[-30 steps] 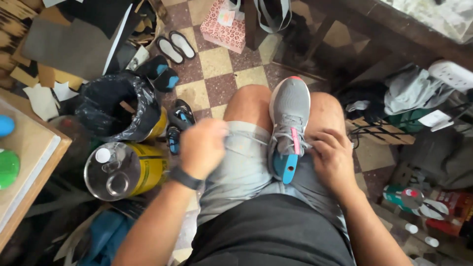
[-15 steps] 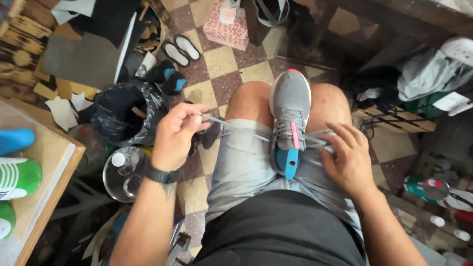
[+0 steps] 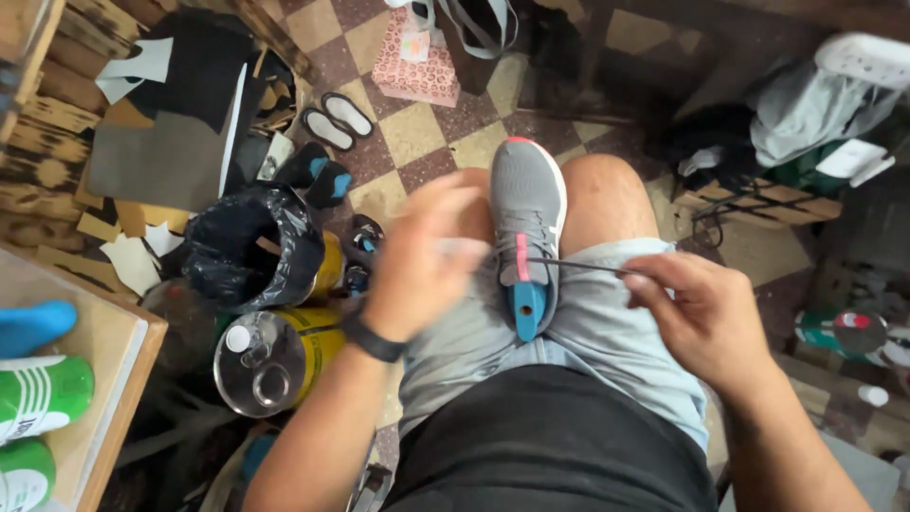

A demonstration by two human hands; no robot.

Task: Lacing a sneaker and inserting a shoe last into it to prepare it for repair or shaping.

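A grey sneaker [image 3: 527,204] with a white sole edge and a pink strip lies toe-away between my knees, on my grey shorts. A blue plastic piece [image 3: 527,308] sticks out of its opening. My right hand [image 3: 697,318] pinches a thin dark thread [image 3: 578,265] that runs taut from the sneaker's lacing to the right. My left hand [image 3: 427,251], with a black wristband, is blurred by motion against the sneaker's left side. Its fingers are too blurred to show whether they hold anything.
A bucket lined with a black bag [image 3: 251,246] and a yellow can with a clear lid [image 3: 270,365] stand left of my leg. A wooden table [image 3: 123,398] with green and blue shoes is at far left. A pink box [image 3: 412,62], insoles [image 3: 336,118] and bags [image 3: 815,104] crowd the checkered floor.
My left hand has swung from out at the left, where it pulled a thread, in to the sneaker's side. My right hand has drawn its thread further right and taut.
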